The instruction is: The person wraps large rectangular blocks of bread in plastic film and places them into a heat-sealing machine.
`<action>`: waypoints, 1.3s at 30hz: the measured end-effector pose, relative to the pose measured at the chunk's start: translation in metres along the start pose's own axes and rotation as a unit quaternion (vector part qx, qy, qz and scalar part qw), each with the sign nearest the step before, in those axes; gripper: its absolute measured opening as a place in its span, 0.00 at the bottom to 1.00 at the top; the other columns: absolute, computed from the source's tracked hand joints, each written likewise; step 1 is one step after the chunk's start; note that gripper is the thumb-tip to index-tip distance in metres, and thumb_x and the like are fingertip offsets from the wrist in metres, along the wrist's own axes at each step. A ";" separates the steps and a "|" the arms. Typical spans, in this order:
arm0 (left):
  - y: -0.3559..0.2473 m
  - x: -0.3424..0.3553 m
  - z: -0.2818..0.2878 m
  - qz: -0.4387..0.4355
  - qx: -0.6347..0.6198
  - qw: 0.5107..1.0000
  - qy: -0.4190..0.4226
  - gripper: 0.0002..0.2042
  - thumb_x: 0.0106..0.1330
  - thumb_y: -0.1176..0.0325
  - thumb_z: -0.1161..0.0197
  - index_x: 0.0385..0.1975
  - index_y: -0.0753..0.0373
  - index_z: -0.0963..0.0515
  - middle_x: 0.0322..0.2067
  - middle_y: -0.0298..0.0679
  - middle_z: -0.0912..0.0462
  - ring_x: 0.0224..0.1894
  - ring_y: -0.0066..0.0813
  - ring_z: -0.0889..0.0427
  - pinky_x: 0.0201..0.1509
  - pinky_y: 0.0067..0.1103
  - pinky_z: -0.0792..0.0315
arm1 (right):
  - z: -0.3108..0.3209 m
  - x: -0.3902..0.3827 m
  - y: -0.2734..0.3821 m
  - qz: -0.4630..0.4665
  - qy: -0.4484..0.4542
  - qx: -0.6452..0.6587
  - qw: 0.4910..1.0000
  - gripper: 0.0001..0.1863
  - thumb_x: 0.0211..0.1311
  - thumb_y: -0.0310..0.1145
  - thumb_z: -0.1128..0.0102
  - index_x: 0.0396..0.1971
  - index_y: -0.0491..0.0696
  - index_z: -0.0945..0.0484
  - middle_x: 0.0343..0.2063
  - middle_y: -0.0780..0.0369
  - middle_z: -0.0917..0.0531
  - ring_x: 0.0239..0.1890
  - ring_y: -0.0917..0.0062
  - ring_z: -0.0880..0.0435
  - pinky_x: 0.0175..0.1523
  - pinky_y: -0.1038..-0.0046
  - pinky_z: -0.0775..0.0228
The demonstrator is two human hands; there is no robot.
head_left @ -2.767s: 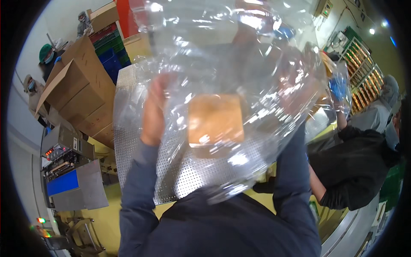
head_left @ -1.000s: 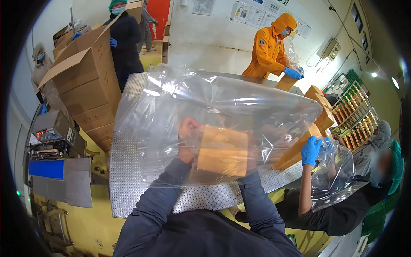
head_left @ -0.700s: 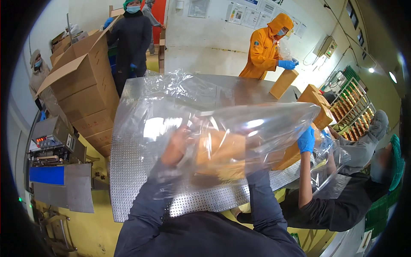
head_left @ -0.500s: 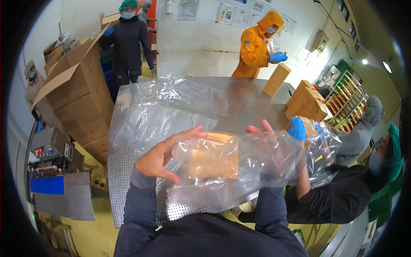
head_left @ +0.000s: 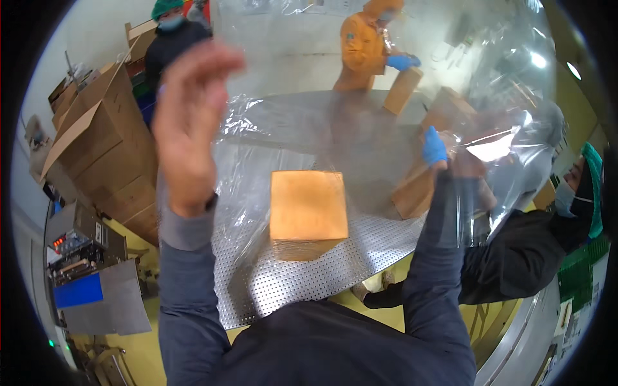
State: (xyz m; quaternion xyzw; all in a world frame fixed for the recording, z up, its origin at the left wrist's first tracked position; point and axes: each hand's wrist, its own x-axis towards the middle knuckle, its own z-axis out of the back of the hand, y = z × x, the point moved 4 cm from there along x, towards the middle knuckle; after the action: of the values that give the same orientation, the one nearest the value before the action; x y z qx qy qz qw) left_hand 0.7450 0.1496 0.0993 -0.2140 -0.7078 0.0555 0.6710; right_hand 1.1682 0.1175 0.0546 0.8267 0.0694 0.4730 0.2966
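Observation:
A golden-brown block [head_left: 309,206], which looks like a loaf of bread, stands on the perforated metal table [head_left: 270,289] in front of me, between my forearms. A large clear plastic bag [head_left: 496,151] billows up in front of me and hangs over my right wrist. My right hand [head_left: 468,164], seen blurred through the film, appears closed on the bag. Raised to the left, my left hand [head_left: 193,122] is bare and smeared by motion. Its thumb and fingers look apart, and I see nothing between them.
More clear bags [head_left: 241,128] lie on the table's left. A co-worker's blue-gloved hand [head_left: 434,148] is beside my right hand, near another tan block [head_left: 415,193]. Across the table, a person in orange [head_left: 360,51] handles a block [head_left: 403,90]. A big carton [head_left: 106,128] stands left.
The block was inside the clear bag between my hands; now it stands uncovered on the table. My left hand has risen away to the upper left, and the bag has lifted up and right.

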 end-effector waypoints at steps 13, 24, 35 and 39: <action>0.075 -0.458 0.081 0.440 0.525 0.699 0.206 0.31 0.57 0.51 0.38 0.61 0.52 0.33 0.67 0.53 0.48 0.70 0.51 0.55 0.69 0.48 0.65 | 0.119 -0.306 -0.110 -0.384 -0.154 -0.217 0.884 0.27 0.65 0.41 0.48 0.58 0.42 0.38 0.58 0.58 0.33 0.61 0.70 0.36 0.66 0.65 0.49; 0.115 -0.442 0.056 0.381 0.474 0.755 0.245 0.21 0.67 0.59 0.52 0.57 0.58 0.30 0.62 0.51 0.37 0.67 0.51 0.45 0.67 0.49 0.56 | -0.186 -0.253 0.031 0.102 0.616 -0.374 0.686 0.13 0.51 0.30 0.47 0.38 0.52 0.19 0.60 0.61 0.31 0.65 0.69 0.38 0.65 0.58 0.47; 0.042 -0.424 0.110 0.585 0.209 0.768 -0.155 0.15 0.71 0.67 0.53 0.46 0.72 0.25 0.41 0.46 0.19 0.44 0.31 0.22 0.50 0.23 0.31 | -0.135 -0.184 -0.016 0.059 0.506 -0.475 0.718 0.15 0.44 0.24 0.40 0.37 0.48 0.19 0.60 0.60 0.31 0.66 0.62 0.39 0.66 0.57 0.50; 0.021 -0.399 0.120 0.557 0.214 0.781 -0.185 0.15 0.72 0.65 0.53 0.43 0.71 0.24 0.37 0.41 0.19 0.41 0.26 0.22 0.47 0.21 0.31 | -0.129 -0.222 -0.012 -0.035 0.480 -0.345 0.806 0.15 0.47 0.25 0.37 0.39 0.47 0.20 0.55 0.56 0.26 0.63 0.61 0.35 0.64 0.60 0.45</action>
State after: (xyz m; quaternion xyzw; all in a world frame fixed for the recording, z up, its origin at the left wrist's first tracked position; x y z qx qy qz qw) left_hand 0.6357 0.0430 -0.2887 -0.4077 -0.5452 0.6083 0.4080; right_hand 0.9432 0.0944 -0.0683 0.3350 0.0640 0.7915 0.5072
